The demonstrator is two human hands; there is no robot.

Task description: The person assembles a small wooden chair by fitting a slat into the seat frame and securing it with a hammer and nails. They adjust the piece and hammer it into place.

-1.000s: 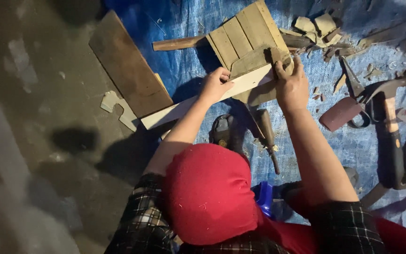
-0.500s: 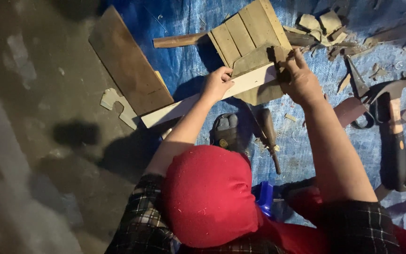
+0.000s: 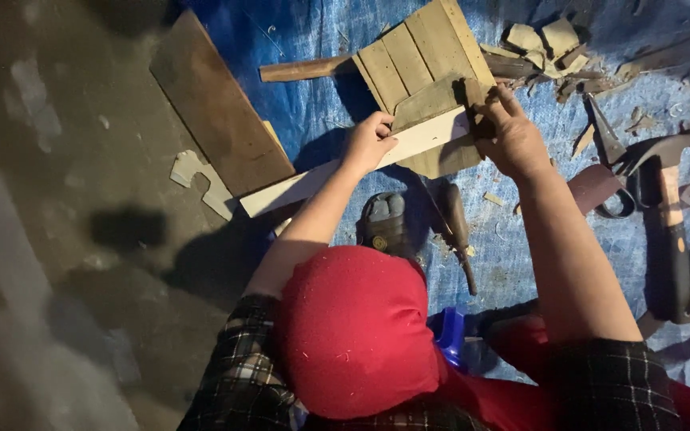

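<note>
A panel of joined wooden slats (image 3: 421, 48) lies on a blue tarp (image 3: 321, 32). Across its lower edge runs a long pale wooden strip (image 3: 313, 179), and a grey slanted board (image 3: 433, 100) sits on top. My left hand (image 3: 369, 142) curls over the strip and presses it down near its middle. My right hand (image 3: 513, 136) is closed around a small dark piece (image 3: 473, 92) held against the panel's right edge; what the piece is cannot be made out.
A dark board (image 3: 217, 104) and a white cut-out scrap (image 3: 201, 179) lie left. A wooden stick (image 3: 305, 69) sticks out behind the panel. Wood scraps (image 3: 545, 40), scissors (image 3: 612, 152) and a hammer (image 3: 672, 215) lie right. A wooden-handled tool (image 3: 457, 231) and a sandal (image 3: 385, 223) are near me.
My right hand has moved up and a little left to the panel's right edge. My left hand stays on the pale strip.
</note>
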